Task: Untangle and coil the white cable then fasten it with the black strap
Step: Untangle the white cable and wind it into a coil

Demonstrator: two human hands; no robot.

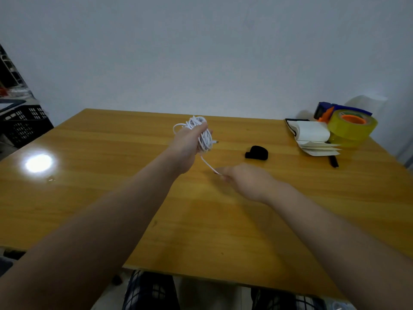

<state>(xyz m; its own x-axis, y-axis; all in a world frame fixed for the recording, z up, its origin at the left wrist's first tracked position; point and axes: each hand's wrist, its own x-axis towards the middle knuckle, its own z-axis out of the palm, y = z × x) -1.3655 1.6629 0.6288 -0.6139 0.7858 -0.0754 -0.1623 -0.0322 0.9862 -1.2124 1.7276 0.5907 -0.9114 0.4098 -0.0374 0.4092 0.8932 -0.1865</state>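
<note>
Fingers point(201, 129) of left hand point(186, 145) wrap the white cable point(204, 139) bundle; right hand point(248, 182) pinches its tail. Looks light, floppy, springy: grip across all loops or they spill.

Single wide-angle view, worn on the head. It looks forward and down across the desk point(107, 189) from its near edge toward the far wall point(201, 52). Close range: the left hand point(186, 144) and right hand point(247, 181) sit mid-frame.

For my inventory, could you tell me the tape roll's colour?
The tape roll is yellow, head view.
</note>
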